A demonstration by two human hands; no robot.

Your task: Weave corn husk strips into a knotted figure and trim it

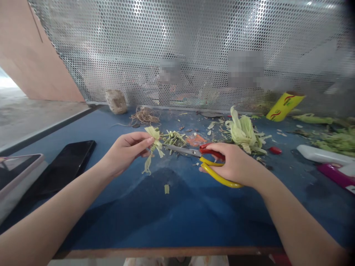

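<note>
My left hand (pixel 126 149) pinches a small bunch of pale green husk strips (pixel 154 145) above the blue tabletop (pixel 177 214). My right hand (pixel 235 164) is closed round the red and yellow handles of a pair of scissors (pixel 206 159). The metal blades point left and their tips reach the husk bunch. A small cut piece of husk (pixel 166 188) lies on the table below the hands.
A heap of green husk leaves (pixel 244 131) and trimmings lies behind my right hand. A black phone (pixel 68 162) and a tray (pixel 16 181) are at the left. Rubber bands (pixel 144 116), a yellow packet (pixel 283 106) and a perforated metal screen (pixel 194 48) stand behind.
</note>
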